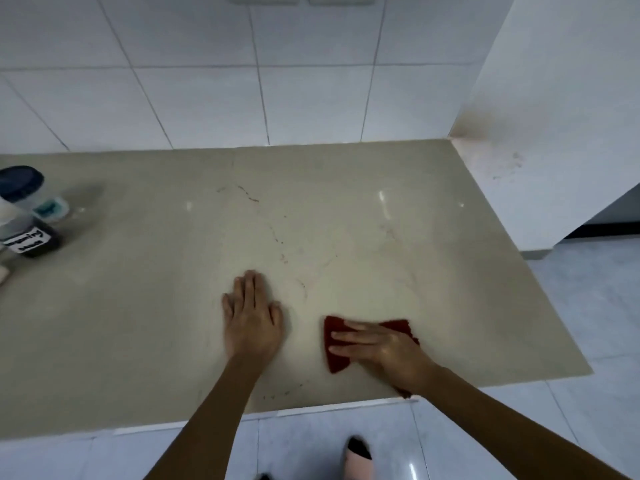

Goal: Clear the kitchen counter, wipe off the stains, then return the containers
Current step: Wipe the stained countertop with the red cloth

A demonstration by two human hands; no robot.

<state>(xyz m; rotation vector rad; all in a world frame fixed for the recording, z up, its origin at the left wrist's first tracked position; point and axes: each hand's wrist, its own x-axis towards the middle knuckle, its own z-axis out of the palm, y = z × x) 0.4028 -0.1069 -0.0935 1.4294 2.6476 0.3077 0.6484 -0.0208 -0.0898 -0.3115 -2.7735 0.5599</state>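
You are on the wiping step. Your right hand (377, 348) presses flat on the red cloth (337, 344) near the counter's (138, 323) front edge. Your left hand (251, 313) lies open, holding nothing. Next, rub toward the thin stains (277, 237) mid-counter. The containers (24, 209) wait at the left edge.

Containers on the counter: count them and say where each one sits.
2 clearly, both at the counter's far left edge: a blue-lidded jar behind, a labelled dark-based container in front. More may lie outside the frame.
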